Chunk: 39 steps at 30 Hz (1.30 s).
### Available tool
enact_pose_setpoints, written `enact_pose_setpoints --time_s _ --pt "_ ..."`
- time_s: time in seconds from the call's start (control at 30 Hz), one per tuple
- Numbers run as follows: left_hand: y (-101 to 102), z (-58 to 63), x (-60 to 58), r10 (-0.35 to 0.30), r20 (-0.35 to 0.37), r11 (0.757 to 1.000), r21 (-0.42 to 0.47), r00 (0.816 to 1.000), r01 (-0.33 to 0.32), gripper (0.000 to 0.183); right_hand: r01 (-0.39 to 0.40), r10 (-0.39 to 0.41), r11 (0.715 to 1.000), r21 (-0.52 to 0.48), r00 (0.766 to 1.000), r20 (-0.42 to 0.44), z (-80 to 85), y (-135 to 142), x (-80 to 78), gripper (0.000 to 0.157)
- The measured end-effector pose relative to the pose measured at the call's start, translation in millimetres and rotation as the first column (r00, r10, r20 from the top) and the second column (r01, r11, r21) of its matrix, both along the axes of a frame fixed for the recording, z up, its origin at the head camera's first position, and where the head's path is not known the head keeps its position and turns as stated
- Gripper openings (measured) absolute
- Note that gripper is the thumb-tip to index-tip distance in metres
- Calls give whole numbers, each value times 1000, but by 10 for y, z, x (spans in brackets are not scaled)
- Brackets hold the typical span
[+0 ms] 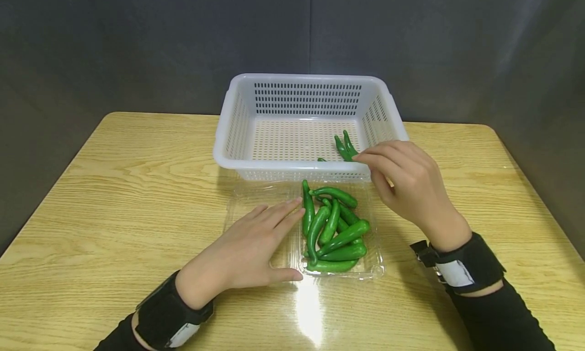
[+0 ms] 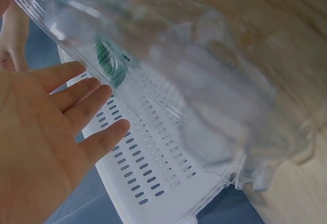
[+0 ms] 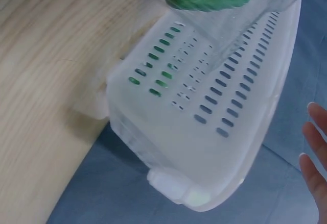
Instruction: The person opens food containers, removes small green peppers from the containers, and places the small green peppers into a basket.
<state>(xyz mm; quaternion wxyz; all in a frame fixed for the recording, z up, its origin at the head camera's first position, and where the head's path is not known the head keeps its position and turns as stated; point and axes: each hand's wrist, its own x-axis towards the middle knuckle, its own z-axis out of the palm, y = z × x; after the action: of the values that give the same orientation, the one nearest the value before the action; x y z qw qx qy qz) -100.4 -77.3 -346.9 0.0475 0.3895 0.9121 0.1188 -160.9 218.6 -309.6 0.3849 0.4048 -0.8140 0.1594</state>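
If nudging box [image 1: 376, 267] with left hand [image 1: 253, 244], spread in front of basket [image 1: 292, 165] | could spill peppers [image 1: 345, 237] | cannot tell any pinch by right hand [image 1: 408, 183], at basket rim

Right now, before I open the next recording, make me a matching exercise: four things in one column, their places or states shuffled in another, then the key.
1. White perforated plastic basket
2. Clear plastic container
3. Long, slender green peppers
4. Bare left-hand grip

A. Fingers extended, over transparent plastic
B. Farther back, few peppers visible inside
C. Split between two holders
D. Nearer, with the larger visible heap

Pairs: 1-B, 2-D, 3-C, 4-A
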Motion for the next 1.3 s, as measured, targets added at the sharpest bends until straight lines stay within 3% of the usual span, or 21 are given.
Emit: enact_pose_setpoints --time_s 0.2,0.4,0.73,0.97,1.3 --pt "-4 2 1 -8 0 1000 6 1000 8 105 -32 31 998 48 999 10 37 -38 36 27" --pt "-9 3 -2 -7 3 1000 8 1000 7 105 -76 68 992 100 994 84 83 -75 93 20" --pt "-4 1 -1 -9 2 1000 15 1000 9 105 -146 110 981 131 962 251 139 -190 235 31" --pt "-5 1 -5 -8 -1 1000 18 1000 8 104 -173 127 976 131 945 300 140 -211 275 32" --pt "6 5 -4 -1 2 1000 14 1000 1 104 -163 41 965 205 868 495 125 -248 357 31"
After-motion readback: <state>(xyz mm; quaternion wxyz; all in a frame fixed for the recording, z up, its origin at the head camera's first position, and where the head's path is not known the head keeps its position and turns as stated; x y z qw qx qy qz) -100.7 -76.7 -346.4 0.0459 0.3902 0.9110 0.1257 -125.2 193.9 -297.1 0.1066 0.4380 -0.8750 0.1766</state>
